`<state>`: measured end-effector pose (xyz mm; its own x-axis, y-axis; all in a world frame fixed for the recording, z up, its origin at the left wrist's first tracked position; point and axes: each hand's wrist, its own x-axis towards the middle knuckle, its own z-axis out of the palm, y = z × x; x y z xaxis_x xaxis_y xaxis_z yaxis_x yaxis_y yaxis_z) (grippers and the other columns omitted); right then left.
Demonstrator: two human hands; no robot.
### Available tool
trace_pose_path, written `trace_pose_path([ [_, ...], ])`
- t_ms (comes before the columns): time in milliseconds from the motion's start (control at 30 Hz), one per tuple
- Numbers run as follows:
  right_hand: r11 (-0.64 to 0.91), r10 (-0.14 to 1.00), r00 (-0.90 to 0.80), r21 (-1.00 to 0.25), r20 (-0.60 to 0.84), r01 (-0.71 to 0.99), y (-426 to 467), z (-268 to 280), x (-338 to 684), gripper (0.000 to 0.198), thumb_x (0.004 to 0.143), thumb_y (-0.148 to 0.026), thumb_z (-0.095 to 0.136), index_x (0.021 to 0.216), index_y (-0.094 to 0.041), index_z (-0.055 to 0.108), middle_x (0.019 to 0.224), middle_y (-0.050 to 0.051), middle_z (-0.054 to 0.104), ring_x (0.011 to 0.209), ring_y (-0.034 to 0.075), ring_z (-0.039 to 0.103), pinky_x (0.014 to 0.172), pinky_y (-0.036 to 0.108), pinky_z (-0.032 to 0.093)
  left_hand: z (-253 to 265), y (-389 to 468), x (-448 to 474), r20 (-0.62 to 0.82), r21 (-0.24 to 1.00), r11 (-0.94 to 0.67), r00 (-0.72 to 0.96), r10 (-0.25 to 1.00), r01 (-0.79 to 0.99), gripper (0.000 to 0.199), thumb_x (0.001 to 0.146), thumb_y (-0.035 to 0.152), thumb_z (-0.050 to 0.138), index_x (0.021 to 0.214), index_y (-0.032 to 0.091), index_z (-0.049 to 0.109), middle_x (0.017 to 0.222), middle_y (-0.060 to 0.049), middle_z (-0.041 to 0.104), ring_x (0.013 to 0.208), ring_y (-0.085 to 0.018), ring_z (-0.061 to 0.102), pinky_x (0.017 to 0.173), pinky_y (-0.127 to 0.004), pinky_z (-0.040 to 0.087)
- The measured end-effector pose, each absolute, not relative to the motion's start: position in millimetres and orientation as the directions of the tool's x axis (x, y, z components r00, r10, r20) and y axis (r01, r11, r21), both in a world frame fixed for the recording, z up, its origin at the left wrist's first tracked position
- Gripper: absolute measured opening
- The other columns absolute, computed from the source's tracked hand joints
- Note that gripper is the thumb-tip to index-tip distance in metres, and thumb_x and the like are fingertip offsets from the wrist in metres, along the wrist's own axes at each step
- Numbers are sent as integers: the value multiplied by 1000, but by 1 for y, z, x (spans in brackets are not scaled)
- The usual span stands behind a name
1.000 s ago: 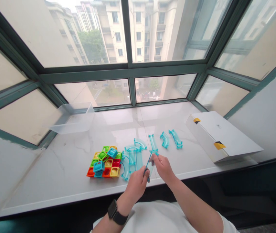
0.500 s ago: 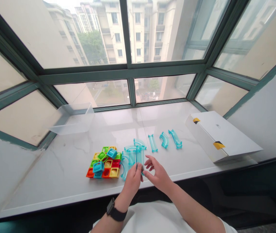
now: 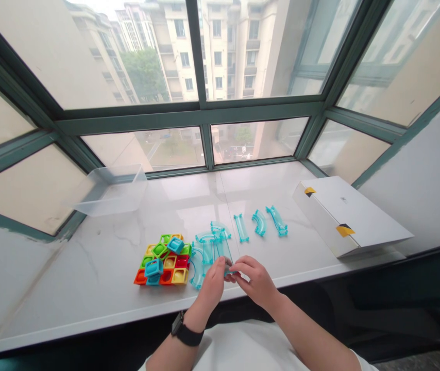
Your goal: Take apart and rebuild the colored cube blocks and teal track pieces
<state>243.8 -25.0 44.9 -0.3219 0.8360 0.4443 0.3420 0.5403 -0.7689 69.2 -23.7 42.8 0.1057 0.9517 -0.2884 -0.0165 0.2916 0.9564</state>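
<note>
clear teal track piece [image 3: 224,250] clamped in left hand [image 3: 213,283]; right hand [image 3: 259,283] at near end, cannot tell if gripping.

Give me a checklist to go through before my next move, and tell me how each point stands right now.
1. Left hand holding the clear blue track piece: ok, near its lower end.
2. Right hand gripping that piece too: cannot tell; its fingers are at the near end, but the contact is hidden.
3. Loose straight track and curved track lying apart on the counter: ok.
4. All coloured blocks lying flat: not ok; some sit tilted on top of the others.
5. Clear plastic bin away from both hands: ok, by the window at the left.
</note>
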Motion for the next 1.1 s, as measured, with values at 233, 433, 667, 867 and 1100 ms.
trace_pose_path([
  [233, 535, 842, -308, -756, 443, 377, -21, 40, 253, 27, 97, -9, 60, 111, -28, 74, 105, 5, 73, 95, 20, 70, 86, 34, 59, 37, -11, 81, -285, 957, 291, 166, 944, -14, 67, 95, 81, 40, 97, 19, 63, 85, -4, 69, 70, -19, 70, 74, -37, 59],
  [433, 489, 871, -197, -752, 450, 443, -11, 32, 261, 23, 98, -14, 62, 112, -28, 74, 103, 6, 75, 97, 23, 71, 88, 38, 60, 37, 7, 96, -263, 964, 264, 196, 945, 24, 67, 96, 80, 38, 107, 19, 64, 92, -6, 72, 78, -20, 71, 77, -37, 59],
  [667, 448, 869, -69, -719, 490, 531, 12, 18, 280, 28, 97, -13, 59, 114, -27, 75, 106, 6, 77, 101, 24, 73, 91, 39, 61, 25, 24, 102, -175, 967, 139, 159, 972, 213, 40, 93, 57, 61, 112, 21, 64, 104, -7, 75, 83, -20, 72, 78, -34, 57],
  [867, 403, 883, -30, -725, 468, 559, 35, 0, 284, 26, 99, -17, 58, 117, -25, 74, 106, 7, 76, 94, 23, 73, 86, 39, 61, 21, 41, 105, -38, 889, -39, 159, 986, 457, 23, 95, 38, 59, 109, 22, 69, 103, -6, 77, 85, -20, 73, 79, -33, 57],
  [1100, 380, 881, 5, -712, 474, 590, 56, -30, 278, 28, 100, -18, 53, 119, -23, 73, 106, 7, 77, 91, 23, 72, 83, 39, 62, 14, 66, 109, 23, 738, -120, 153, 988, 665, 16, 95, 23, 60, 106, 22, 71, 104, -5, 75, 88, -20, 68, 85, -33, 51],
])
